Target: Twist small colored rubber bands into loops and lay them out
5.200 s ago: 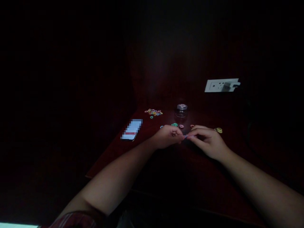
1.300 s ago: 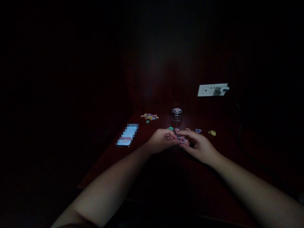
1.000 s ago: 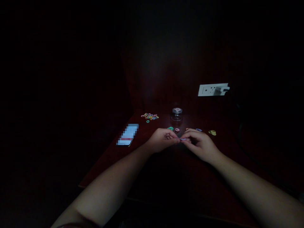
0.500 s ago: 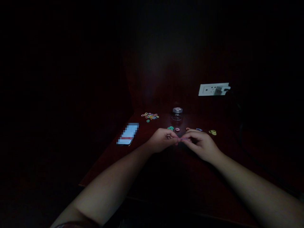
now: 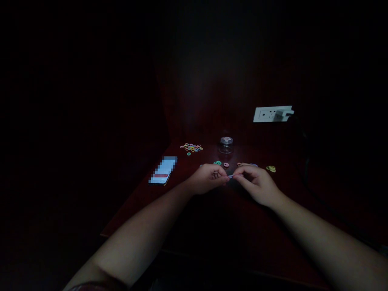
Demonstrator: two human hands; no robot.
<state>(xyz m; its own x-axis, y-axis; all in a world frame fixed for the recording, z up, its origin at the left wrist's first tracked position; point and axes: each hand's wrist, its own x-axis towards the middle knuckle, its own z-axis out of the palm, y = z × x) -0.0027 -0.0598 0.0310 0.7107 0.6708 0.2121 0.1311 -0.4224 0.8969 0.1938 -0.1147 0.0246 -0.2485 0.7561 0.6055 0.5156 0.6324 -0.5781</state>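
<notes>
My left hand (image 5: 206, 180) and my right hand (image 5: 258, 185) meet fingertip to fingertip above the table. Between their pinched fingers is a small pale purple hair tie (image 5: 230, 176), stretched slightly and partly covered by the fingers. Just behind the hands lie small colour groups of hair ties: green ones (image 5: 217, 163), pink ones (image 5: 226, 165) and yellow ones (image 5: 271, 169). Orange ones (image 5: 239, 164) and bluish-purple ones (image 5: 255, 165) are partly hidden by my right hand. Farther back on the left is a mixed pile of coloured hair ties (image 5: 191, 148).
A clear lidded jar (image 5: 226, 146) stands at the back of the dark red table (image 5: 145, 210). To the left lies a phone-like flat object (image 5: 163, 170), its face pixelated. A wall socket (image 5: 273, 114) holds a plug, with a dark cable running down the right.
My fingertips have drawn slightly apart, so more of the purple hair tie shows between them. Both arms stay almost where they were.
</notes>
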